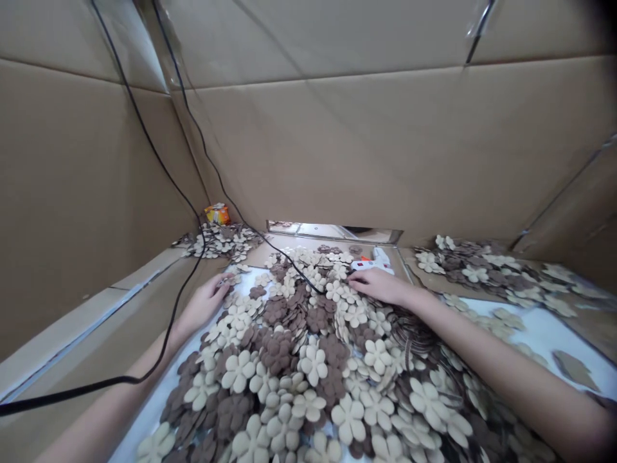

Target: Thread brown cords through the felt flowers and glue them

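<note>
A large heap of flower-shaped padded cutouts in cream (349, 417) and brown (278, 352) spreads down the middle of the white sheet (247, 281). At the heap's far left edge is my left hand (205, 301), its thumb and fingers closed around the edge of a pale flower cutout (232, 279). My right hand (377, 284) rests at the far right part of the heap, fingers stretched left over the cream flowers and touching them. Just beyond it lies a white glue gun (375, 260) with an orange part. What lies beneath my right fingers is hidden.
Cardboard walls (337, 148) enclose the space, with a low slot (332, 231) at the back. A black cable (178, 299) crosses my left forearm; another cable (216, 170) runs into the heap. More flowers lie at back left (226, 241) and right (482, 267), near an orange packet (218, 213).
</note>
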### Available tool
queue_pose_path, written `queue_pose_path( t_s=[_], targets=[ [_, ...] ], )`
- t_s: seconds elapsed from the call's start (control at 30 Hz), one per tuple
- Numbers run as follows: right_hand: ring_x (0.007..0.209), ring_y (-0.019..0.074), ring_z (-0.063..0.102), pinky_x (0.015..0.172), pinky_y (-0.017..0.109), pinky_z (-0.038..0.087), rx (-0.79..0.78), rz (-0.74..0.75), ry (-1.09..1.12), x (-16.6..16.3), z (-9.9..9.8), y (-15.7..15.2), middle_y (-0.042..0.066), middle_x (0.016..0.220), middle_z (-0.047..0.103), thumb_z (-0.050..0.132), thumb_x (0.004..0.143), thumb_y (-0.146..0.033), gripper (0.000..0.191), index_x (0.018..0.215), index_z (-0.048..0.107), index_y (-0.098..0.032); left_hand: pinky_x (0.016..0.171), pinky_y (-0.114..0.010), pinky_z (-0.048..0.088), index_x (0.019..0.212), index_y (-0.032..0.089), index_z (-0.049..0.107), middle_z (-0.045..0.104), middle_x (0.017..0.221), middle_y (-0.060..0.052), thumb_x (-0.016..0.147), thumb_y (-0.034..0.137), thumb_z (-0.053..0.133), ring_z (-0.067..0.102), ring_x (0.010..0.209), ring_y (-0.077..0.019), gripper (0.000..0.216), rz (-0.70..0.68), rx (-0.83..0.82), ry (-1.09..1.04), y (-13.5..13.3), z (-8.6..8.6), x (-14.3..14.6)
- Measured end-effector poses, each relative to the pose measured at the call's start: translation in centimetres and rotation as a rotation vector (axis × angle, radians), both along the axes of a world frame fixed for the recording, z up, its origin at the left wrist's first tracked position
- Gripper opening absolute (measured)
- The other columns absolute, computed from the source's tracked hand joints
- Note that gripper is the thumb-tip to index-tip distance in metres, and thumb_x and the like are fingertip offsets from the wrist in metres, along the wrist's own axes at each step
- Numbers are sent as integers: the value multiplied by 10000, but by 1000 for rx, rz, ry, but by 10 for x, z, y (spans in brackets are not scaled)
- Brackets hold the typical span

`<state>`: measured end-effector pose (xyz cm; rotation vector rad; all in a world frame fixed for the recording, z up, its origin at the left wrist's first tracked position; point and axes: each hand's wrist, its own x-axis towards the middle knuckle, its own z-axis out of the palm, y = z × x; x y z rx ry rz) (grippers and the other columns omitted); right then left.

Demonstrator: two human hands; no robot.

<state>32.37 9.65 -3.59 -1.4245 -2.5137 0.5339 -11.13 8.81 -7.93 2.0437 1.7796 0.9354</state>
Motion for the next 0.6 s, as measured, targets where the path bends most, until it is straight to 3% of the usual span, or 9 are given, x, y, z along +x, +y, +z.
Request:
queue_pose_path(
  t_s=[0.13,0.27,0.43,0.6],
  targets=[
    [1127,332,561,978,432,390,41,-69,-25,-1,-8,-1,200,1247,586,411,880,-412,527,1270,557,-88,978,-375,414,1205,149,553,612,1238,-108,856,526,364,563,1122,-268,547,1,6,-21,35,-9,3],
    [1151,291,554,989,376,391,7,-22,-24,-2,-10,1,148,1283,575,378,897,-468,538,1285,552,-137,989,-395,402,1184,144,575,631,1206,-108,842,547,374,567,1110,-279,566,-10,-6,-37,44,-16,8],
    [1009,241,632,895,317,448,-62,91,-7,-2,0,-3,69,1157,669,389,899,-486,456,1149,651,-208,1045,-377,353,1049,156,662,653,1191,-94,848,551,385,562,1128,-263,523,-114,-53,-46,25,-10,22],
    [956,243,641,879,341,447,-6,40,41,-6,20,-21,77,1053,705,365,917,-454,435,1048,691,-197,1079,-353,317,1087,209,667,618,1264,-37,876,533,382,528,1193,-238,480,-234,-139,-59,-14,17,30]
  ],
)
